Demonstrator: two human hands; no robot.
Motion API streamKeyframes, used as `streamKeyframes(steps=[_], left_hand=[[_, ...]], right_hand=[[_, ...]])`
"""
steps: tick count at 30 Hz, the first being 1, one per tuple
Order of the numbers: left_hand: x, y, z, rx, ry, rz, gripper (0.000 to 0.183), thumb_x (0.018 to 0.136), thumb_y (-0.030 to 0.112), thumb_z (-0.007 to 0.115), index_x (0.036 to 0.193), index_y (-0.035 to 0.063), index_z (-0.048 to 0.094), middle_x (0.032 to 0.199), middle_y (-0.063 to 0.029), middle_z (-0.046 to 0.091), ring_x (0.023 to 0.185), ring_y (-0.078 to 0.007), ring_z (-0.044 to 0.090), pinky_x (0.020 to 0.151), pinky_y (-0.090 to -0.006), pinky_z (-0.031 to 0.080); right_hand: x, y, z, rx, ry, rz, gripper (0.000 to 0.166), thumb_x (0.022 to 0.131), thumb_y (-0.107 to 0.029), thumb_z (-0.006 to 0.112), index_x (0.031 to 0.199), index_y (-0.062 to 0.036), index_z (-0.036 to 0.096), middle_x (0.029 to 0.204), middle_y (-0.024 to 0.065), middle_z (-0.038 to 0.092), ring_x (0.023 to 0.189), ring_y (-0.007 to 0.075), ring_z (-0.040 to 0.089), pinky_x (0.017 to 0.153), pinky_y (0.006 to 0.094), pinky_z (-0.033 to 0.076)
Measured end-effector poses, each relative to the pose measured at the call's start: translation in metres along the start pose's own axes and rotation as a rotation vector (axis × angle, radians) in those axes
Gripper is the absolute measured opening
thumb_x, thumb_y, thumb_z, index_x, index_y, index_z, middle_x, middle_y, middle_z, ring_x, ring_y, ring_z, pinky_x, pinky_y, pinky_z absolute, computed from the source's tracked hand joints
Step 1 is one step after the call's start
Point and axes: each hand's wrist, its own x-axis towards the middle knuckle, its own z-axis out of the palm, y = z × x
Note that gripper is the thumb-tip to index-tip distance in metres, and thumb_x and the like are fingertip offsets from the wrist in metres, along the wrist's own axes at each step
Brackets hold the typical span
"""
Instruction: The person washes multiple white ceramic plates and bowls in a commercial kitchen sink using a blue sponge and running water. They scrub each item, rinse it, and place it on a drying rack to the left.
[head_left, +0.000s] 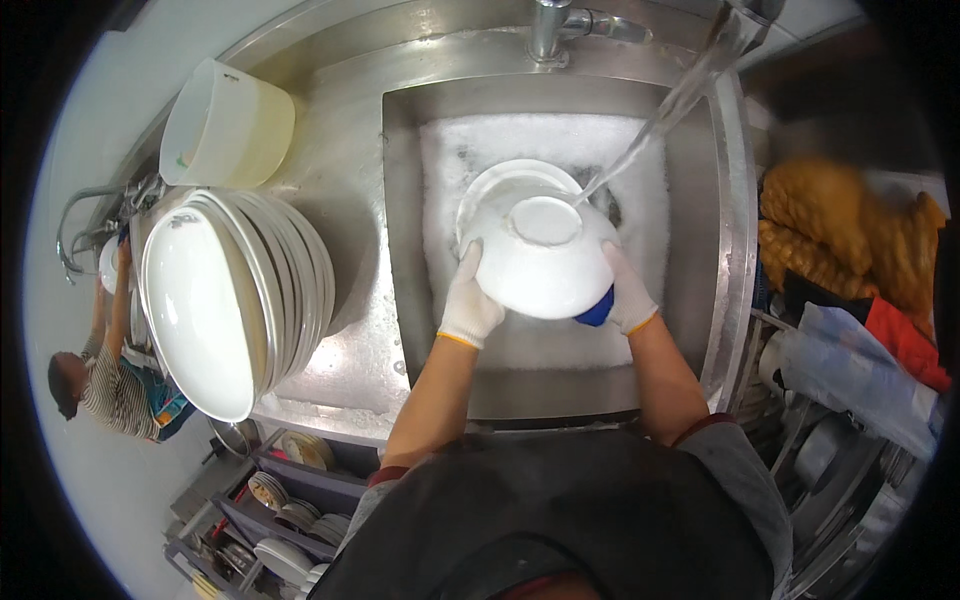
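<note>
Both my hands wear white knit gloves and grip a white bowl turned bottom-up over a steel sink. My left hand holds its left rim, and my right hand holds the right side together with a dark blue cloth or scrubber. A stream of water from the upper right strikes near the bowl's foot ring. Behind the bowl, another round white dish sits in the sink, partly covered. Foamy water fills the basin of the sink.
Left of the basin, a stack of white oval plates stands on the steel counter beside a translucent tub. A cart holds dishes at lower left. Another person works at a far-left sink. Brown rubber gloves or cloths lie right.
</note>
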Motion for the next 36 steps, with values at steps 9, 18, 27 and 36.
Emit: streamKeyframes(steps=[9, 18, 27, 36], left_hand=[[-0.034, 0.032, 0.008, 0.261, -0.092, 0.02, 0.053, 0.101, 0.009, 0.061, 0.151, 0.0047, 0.044, 0.145, -0.0138, 0.056, 0.133, -0.0299, 0.056, 0.114, -0.0471, 0.046], [-0.026, 0.018, 0.004, 0.836, -0.194, 0.053, 0.046, 0.101, 0.006, 0.062, 0.145, 0.01, 0.05, 0.136, -0.0093, 0.062, 0.126, -0.0226, 0.06, 0.108, -0.0422, 0.05], [-0.023, 0.007, 0.053, 0.271, 0.024, 0.093, 0.049, 0.097, 0.006, 0.063, 0.144, 0.0062, 0.05, 0.134, -0.0129, 0.062, 0.124, -0.0271, 0.061, 0.108, -0.044, 0.05], [-0.014, -0.095, 0.096, 0.972, 0.064, 0.551, 0.043, 0.105, 0.025, 0.058, 0.142, 0.0011, 0.053, 0.121, -0.0118, 0.067, 0.108, -0.0233, 0.064, 0.096, -0.0369, 0.052]], right_hand=[[-0.076, -0.003, 0.043, -1.18, 0.184, -0.63, 0.028, 0.086, -0.016, 0.079, 0.109, -0.0022, 0.073, 0.107, 0.0144, 0.073, 0.092, 0.0252, 0.071, 0.082, 0.0359, 0.057], [0.013, -0.009, 0.194, -1.895, -0.379, -1.177, 0.027, 0.092, -0.028, 0.066, 0.116, -0.0233, 0.077, 0.128, 0.0016, 0.069, 0.116, 0.031, 0.063, 0.099, 0.0412, 0.048], [0.097, -0.018, 0.017, -1.388, 0.131, -0.411, 0.045, 0.103, -0.034, 0.054, 0.135, -0.0037, 0.065, 0.137, 0.0222, 0.064, 0.126, 0.0359, 0.061, 0.109, 0.0403, 0.044], [-0.076, 0.043, 0.057, -1.491, 0.139, -1.055, 0.083, 0.083, -0.022, 0.077, 0.153, 0.0016, 0.039, 0.146, 0.026, 0.048, 0.134, 0.0434, 0.046, 0.114, 0.0511, 0.035]])
